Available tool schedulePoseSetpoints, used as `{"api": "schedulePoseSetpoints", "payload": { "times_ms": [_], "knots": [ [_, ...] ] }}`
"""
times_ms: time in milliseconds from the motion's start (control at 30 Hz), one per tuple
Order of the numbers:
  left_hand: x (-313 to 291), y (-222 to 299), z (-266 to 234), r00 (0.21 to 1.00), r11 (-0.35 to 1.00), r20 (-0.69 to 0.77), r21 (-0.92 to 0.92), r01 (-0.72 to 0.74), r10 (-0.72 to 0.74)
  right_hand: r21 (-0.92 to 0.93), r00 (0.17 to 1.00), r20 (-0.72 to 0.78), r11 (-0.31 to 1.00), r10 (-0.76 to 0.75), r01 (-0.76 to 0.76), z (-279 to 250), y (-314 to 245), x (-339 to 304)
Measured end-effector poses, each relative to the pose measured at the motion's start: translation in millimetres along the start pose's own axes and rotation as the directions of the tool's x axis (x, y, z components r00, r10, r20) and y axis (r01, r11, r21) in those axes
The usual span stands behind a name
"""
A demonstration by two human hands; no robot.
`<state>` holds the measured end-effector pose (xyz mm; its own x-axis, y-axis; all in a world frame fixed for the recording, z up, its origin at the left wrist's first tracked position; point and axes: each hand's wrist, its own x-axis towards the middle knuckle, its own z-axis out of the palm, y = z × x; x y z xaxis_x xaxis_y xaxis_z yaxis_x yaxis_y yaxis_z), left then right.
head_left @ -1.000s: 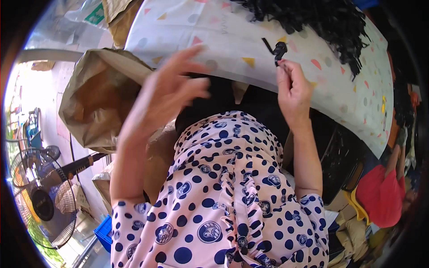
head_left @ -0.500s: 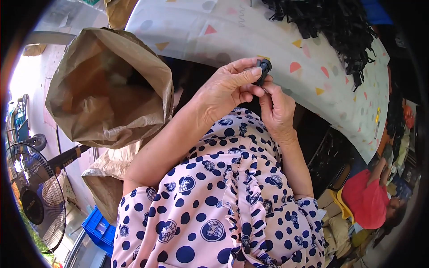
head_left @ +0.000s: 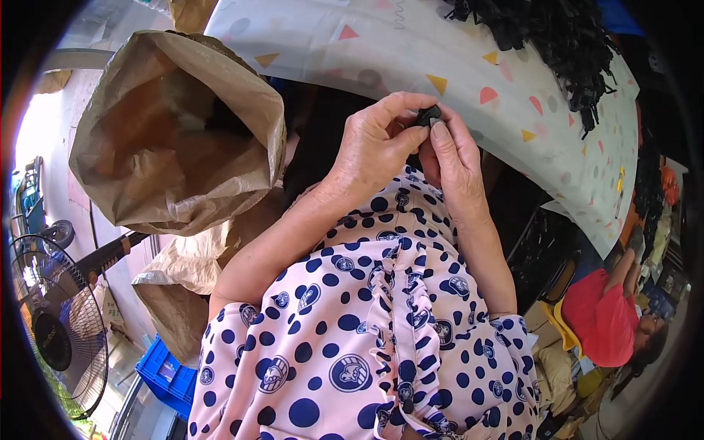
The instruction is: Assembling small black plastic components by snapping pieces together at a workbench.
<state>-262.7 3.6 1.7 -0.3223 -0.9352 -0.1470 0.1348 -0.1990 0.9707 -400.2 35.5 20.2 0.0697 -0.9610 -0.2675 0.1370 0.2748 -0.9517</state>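
A small black plastic piece [head_left: 427,116] is pinched between my two hands, just off the near edge of the covered table. My left hand [head_left: 378,139] grips it with thumb and forefinger. The thumb and fingers of my right hand [head_left: 453,150] close on its other side. Fingers cover most of the piece, so its exact kind is hard to make out. A heap of black strip-like plastic pieces [head_left: 557,51] lies on the far right part of the table.
A white tablecloth with coloured shapes [head_left: 330,44] covers the table. To my left stands a large open brown sack [head_left: 183,209], with a fan [head_left: 55,330] and a blue crate [head_left: 165,378] below it. At right is a person in a red top [head_left: 598,319].
My right hand has come up to the black piece, its thumb now against it. The piece has turned and is more covered by fingers.
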Motion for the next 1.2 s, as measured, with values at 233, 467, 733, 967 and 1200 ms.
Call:
{"api": "schedulePoseSetpoints", "payload": {
  "times_ms": [233, 467, 733, 967, 1200],
  "knots": [
    [-1, -5, 5, 0.989, 0.974, -0.042, 0.188, -0.128, 0.139, 0.051, 0.994, -0.113, 0.999, 0.008, -0.002, 6, 9, 2],
    [3, 5, 17, 0.907, 0.661, 0.023, 0.677, -0.324, 0.421, 0.228, 0.992, -0.035, 0.968, 0.120, -0.108, -8, 8, 3],
    [10, 7, 17, 0.998, 0.984, -0.061, 0.176, -0.007, 0.018, -0.128, 0.982, 0.011, 0.973, -0.190, 0.190, -40, 33, 9],
    [13, 22, 6, 0.964, 0.901, 0.118, -0.344, 0.264, -0.238, 0.098, 0.981, -0.024, 0.976, -0.192, 0.194, -41, 23, -1],
    [13, 19, 13, 0.939, 0.876, 0.239, -0.357, 0.323, -0.249, 0.280, 0.986, -0.021, 0.945, -0.168, 0.167, -49, 24, 5]
  ]
}}
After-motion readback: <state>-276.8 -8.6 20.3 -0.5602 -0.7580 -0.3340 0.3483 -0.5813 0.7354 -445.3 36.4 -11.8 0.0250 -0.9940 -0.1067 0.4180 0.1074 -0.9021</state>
